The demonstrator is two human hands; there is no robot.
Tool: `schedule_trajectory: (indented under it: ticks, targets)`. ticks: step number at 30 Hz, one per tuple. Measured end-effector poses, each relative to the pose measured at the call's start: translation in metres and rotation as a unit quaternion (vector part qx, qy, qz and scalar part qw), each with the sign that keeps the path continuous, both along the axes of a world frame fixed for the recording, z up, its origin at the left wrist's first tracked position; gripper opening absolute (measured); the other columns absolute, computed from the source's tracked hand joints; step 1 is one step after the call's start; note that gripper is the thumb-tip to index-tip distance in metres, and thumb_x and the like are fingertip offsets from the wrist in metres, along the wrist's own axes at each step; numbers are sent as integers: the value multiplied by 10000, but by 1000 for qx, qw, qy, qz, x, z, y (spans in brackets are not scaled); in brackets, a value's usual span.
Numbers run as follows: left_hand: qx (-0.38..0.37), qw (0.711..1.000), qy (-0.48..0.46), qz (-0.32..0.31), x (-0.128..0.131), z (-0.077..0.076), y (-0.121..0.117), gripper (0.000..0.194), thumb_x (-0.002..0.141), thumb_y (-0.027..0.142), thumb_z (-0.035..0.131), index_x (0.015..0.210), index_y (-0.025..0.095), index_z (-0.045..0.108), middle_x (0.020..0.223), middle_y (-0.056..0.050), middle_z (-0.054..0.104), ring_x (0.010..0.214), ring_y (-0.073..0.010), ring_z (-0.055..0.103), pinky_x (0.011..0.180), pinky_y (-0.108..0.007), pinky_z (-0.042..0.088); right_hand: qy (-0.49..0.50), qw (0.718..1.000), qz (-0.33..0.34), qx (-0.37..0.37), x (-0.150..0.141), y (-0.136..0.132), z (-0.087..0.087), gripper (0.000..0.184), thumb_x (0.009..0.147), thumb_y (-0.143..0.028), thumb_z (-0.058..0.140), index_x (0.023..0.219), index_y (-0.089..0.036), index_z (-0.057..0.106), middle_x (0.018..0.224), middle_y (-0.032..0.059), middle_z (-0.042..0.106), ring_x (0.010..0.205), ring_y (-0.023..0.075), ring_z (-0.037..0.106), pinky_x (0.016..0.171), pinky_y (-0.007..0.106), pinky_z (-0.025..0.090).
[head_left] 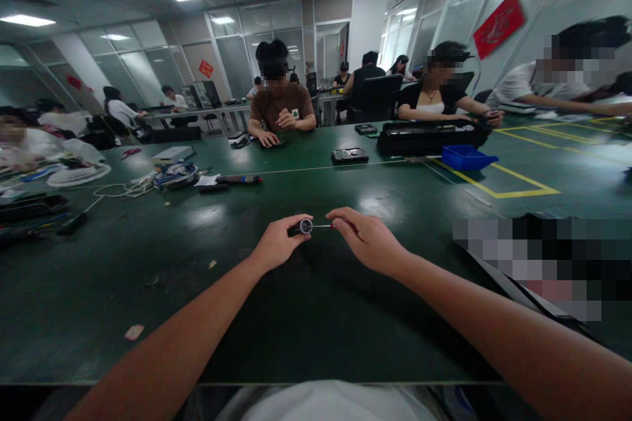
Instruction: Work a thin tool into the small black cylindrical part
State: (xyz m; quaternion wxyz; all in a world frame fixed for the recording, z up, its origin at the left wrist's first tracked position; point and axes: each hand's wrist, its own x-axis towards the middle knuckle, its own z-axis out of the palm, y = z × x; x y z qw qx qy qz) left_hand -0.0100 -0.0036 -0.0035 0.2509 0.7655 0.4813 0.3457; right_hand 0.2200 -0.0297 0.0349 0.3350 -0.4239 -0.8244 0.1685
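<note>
Both of my arms reach out over the dark green table (197, 276). My left hand (279, 241) is closed round a small black tool handle with a round silver end (306, 226). A thin metal shaft (322, 225) sticks out of that end toward the right. My right hand (363, 237) pinches the far tip of the shaft between thumb and fingers. The two hands are a few centimetres apart, held just above the table top.
A black hard drive (349, 156), a blue bin (467, 158) and a long black tray (429, 135) lie farther back. Cables and tools (172, 177) are at the back left. People sit across the table. A blurred dark object (543, 263) lies at my right.
</note>
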Motion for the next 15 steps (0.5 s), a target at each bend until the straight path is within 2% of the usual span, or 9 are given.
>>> schedule_trajectory:
  ticks: [3,6,11,15]
  targets:
    - [-1,1000,0,-2,1,-1,0,402,793,195,714,1188,260,675,1214,-23,676,1168,-218,597,1088,-385,392,28,999,11,20,0,0,-4,271,939,-280,489,1198,-228,548,827,27,666,729,189,622,688,324,452]
    - [-1,1000,1,-1,1,-1,0,402,793,189,714,1187,262,675,1208,-18,679,1157,-214,601,1074,-378,403,53,998,42,18,0,0,-4,212,924,-287,519,1121,-231,577,999,59,678,900,208,645,789,344,475]
    - [-1,1000,7,-1,0,-2,0,410,791,196,720,1190,274,673,1211,-18,677,1156,-215,600,1073,-386,404,23,999,22,-14,0,-1,-1,287,992,-364,391,1091,-237,628,822,21,679,663,167,605,614,300,427]
    - [0,1000,7,0,-1,-3,1,420,796,204,716,1203,290,666,1221,-15,672,1168,-219,594,1083,-399,397,18,1000,19,1,0,-2,-1,309,973,-306,424,1244,-236,556,828,25,678,658,173,594,626,310,422]
